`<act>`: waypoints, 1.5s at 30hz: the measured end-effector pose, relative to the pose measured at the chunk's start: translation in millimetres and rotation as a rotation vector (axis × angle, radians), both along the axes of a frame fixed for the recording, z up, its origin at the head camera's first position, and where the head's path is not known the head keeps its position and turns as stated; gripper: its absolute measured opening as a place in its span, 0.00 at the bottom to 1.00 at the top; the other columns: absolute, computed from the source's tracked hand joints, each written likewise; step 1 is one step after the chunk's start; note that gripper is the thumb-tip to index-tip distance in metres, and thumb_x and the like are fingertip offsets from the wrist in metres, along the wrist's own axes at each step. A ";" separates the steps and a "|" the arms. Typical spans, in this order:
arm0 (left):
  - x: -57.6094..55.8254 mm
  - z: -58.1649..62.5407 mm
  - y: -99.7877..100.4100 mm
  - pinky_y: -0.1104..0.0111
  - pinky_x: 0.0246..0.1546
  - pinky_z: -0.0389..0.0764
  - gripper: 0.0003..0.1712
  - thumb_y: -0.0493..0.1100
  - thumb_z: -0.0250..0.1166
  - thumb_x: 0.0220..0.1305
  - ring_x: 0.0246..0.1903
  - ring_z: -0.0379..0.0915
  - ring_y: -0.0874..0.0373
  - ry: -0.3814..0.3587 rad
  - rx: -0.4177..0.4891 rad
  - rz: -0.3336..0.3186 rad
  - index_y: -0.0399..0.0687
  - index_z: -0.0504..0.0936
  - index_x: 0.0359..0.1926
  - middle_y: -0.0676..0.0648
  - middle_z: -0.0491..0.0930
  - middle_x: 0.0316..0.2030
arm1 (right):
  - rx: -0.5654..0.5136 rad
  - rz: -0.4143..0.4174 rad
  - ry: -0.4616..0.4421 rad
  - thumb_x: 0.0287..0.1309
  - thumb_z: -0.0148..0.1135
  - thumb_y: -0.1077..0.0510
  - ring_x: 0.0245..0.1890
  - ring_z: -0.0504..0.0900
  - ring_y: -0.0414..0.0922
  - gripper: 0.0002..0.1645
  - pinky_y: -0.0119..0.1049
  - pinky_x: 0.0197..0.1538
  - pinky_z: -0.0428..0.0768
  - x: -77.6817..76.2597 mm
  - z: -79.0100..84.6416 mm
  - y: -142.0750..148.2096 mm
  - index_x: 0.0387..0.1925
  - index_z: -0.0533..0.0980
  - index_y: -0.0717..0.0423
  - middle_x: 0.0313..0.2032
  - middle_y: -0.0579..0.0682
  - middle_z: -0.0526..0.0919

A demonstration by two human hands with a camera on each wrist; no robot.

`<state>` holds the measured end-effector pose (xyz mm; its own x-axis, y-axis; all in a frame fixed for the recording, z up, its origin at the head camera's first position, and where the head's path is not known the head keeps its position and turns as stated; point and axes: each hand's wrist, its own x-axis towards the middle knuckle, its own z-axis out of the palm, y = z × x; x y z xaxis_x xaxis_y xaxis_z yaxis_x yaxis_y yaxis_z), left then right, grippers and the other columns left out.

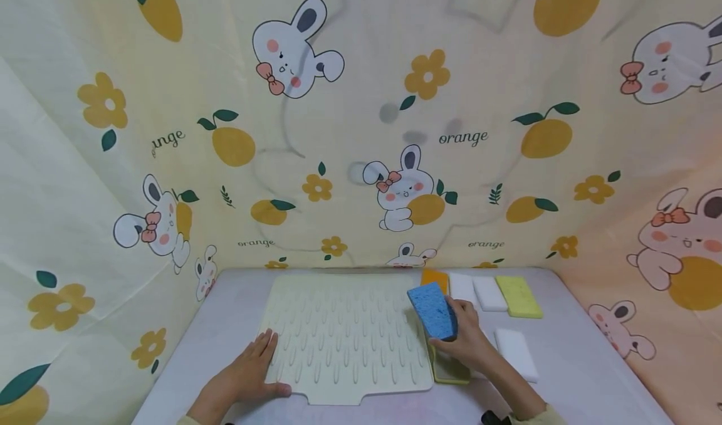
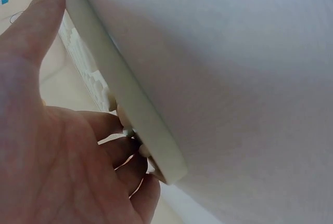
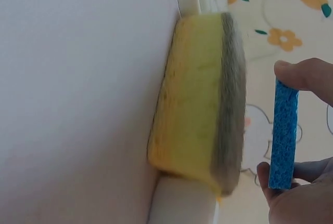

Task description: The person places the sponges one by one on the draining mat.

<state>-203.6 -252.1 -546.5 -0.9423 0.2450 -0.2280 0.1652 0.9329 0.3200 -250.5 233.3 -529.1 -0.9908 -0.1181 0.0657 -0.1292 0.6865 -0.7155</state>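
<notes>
My right hand [image 1: 468,340] pinches a blue sponge [image 1: 431,312] by its edges, thumb on one side and fingers on the other. It hangs tilted over the right edge of a cream board [image 1: 344,337] with rows of raised pegs. Below it, a yellow sponge [image 3: 192,94] with a grey scouring side lies on the table beside the board; the right hand partly hides it in the head view. At the board's near left corner rests my left hand [image 1: 245,375], fingers along the left edge and thumb by the front edge.
Behind the right hand stand an orange block [image 1: 434,278], two white pads [image 1: 489,293] and a yellow-green sponge [image 1: 519,296]. Another white pad [image 1: 516,353] lies nearer, right of the right wrist. A printed cloth [image 1: 350,118] surrounds the table at the back and sides.
</notes>
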 end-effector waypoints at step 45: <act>-1.5 -0.6 -1.4 0.41 0.81 0.55 0.77 0.77 0.76 0.51 0.83 0.46 0.32 -0.009 0.005 -0.015 0.27 0.55 0.81 0.27 0.51 0.82 | -0.135 -0.011 0.023 0.51 0.87 0.51 0.66 0.66 0.64 0.63 0.65 0.67 0.77 -23.3 -5.6 -140.7 0.79 0.60 0.67 0.70 0.69 0.62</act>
